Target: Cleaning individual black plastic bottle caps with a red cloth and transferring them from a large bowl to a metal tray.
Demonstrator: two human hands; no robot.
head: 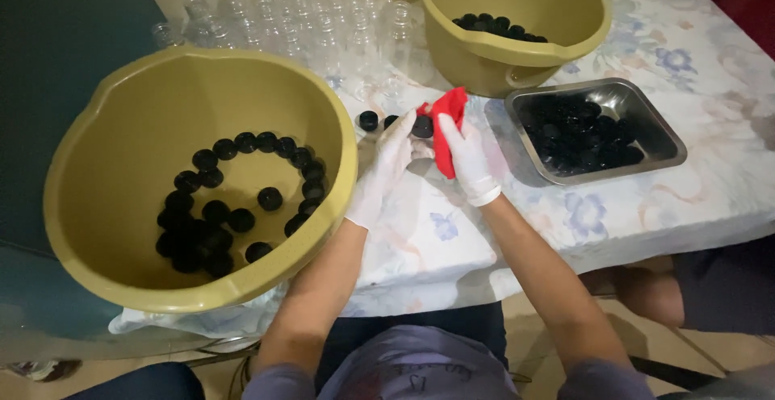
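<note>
Both my hands wear white gloves and meet over the table's middle. My left hand (386, 166) pinches a small black cap (422, 126) at its fingertips. My right hand (468, 158) holds a red cloth (446, 117) that wraps against the cap. Two more black caps (369, 120) lie on the floral tablecloth (646, 198) just left of the held one. A large yellow-green bowl (97, 166) at my left holds several black caps (218, 206).
A second yellow-green bowl (565, 37) with black caps stands at the back. A square metal tray (662, 138) full of black caps sits at the right. Several clear small bottles (299, 20) crowd the far table. Another person's leg (710, 287) shows at lower right.
</note>
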